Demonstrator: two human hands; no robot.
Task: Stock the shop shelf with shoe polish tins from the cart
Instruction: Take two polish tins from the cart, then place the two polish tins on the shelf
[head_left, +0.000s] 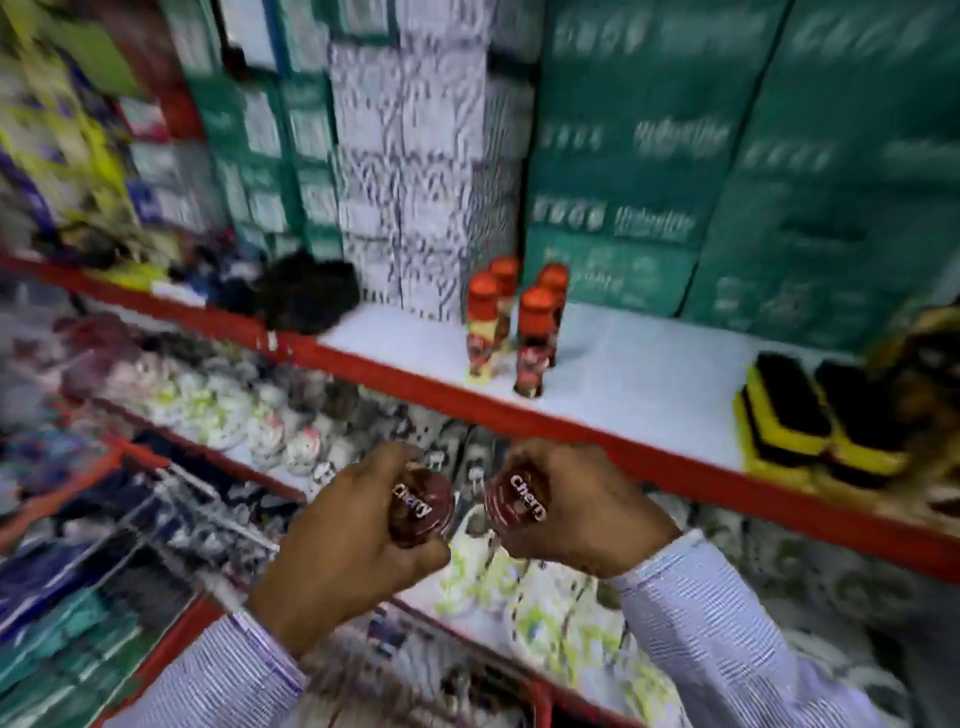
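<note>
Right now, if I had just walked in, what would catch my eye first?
Two dark red tins marked Cherry, one in the left hand and one in the right hand, held side by side low in the middle. Above them, four orange-capped bottles stand on the white shelf with its red edge, with yellow-and-black brushes at its right end.

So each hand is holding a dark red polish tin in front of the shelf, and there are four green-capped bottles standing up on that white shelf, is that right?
Not quite: the head view shows the bottles have orange-red caps, not green. The rest holds: four stand on the white shelf, and the left hand and right hand each hold a dark red tin.
</note>
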